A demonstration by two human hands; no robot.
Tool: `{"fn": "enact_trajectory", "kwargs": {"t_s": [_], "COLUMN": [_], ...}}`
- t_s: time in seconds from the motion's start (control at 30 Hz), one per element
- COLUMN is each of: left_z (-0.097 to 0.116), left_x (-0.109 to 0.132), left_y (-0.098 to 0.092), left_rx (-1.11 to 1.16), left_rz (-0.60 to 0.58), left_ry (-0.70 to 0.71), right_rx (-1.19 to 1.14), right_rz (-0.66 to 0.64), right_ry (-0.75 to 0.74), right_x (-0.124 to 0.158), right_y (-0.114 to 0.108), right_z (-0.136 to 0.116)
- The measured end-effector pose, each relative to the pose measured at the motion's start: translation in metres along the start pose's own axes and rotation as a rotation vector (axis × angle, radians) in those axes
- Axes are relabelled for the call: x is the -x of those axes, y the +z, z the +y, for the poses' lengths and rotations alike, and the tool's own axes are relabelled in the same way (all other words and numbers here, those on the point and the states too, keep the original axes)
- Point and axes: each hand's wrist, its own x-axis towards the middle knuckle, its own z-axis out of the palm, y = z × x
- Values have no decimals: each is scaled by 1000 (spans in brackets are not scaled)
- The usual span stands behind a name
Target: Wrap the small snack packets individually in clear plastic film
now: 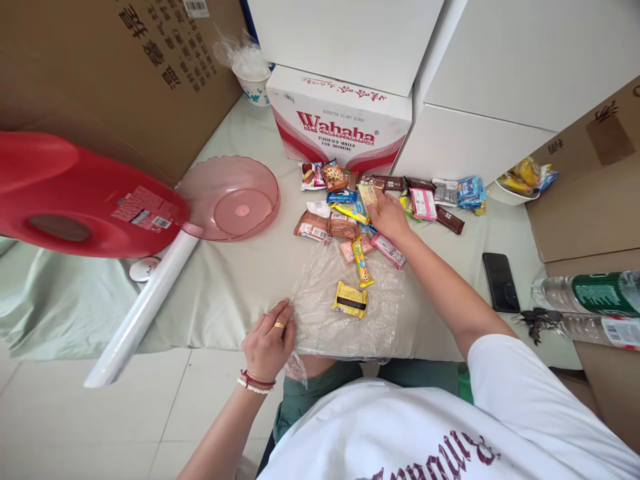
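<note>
My right hand [389, 215] reaches into a spread of wrapped snacks, its fingers closed on a cream-coloured snack packet [368, 194]. Around it lie a blue packet [342, 197], a pink-and-white packet [423, 203] and several brown wrapped snacks. At the table's front edge, my left hand [270, 337] has its fingers curled over the left border of a clear plastic bag [320, 320]; its fingertips are partly hidden. The bag lies flat, with a yellow packet with a dark band [351, 300] on it. A slim yellow wrapper [362, 262] lies at the bag's upper part.
A pink ribbed bowl [267, 217] stands left, beside a red plastic container [100, 193] and a white roll [145, 310]. Behind are a Wahaha carton [345, 123] and a paper cup [255, 87]. A phone [501, 283], bottles [580, 295] and a snack-filled white bowl [500, 193] are right.
</note>
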Motion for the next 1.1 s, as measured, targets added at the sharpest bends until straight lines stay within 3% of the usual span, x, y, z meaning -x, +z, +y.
{"fn": "enact_trajectory", "kwargs": {"t_s": [0.17,0.33,0.43,0.6,0.7,0.77,0.9,1.03,1.1], "left_z": [1,1,1,2,2,2,2,4,4], "left_x": [-1,0,0,0,0,1,2,1,0], "left_y": [-1,-1,-1,-1,0,0,1,0,-1], "left_rx": [3,7,13,11,8,10,15,0,-10], "left_rz": [-8,-5,-6,8,4,-7,-27,-19,-9], "left_ry": [4,-2,-7,-5,-12,-27,-51,-66,-54], "right_rx": [32,66,14,0,54,7,-304,-969,-1040], "right_rz": [55,53,-90,-463,-538,-554,-440,-139,-26], "right_ry": [260,306,265,102,130,208,337,356,355], "right_x": [-6,-11,5,71,98,100,74,46,41], "right_y": [-21,-37,-47,-59,-61,-64,-75,-75,-66], "right_z": [28,46,37,24,22,23,35,48,52]}}
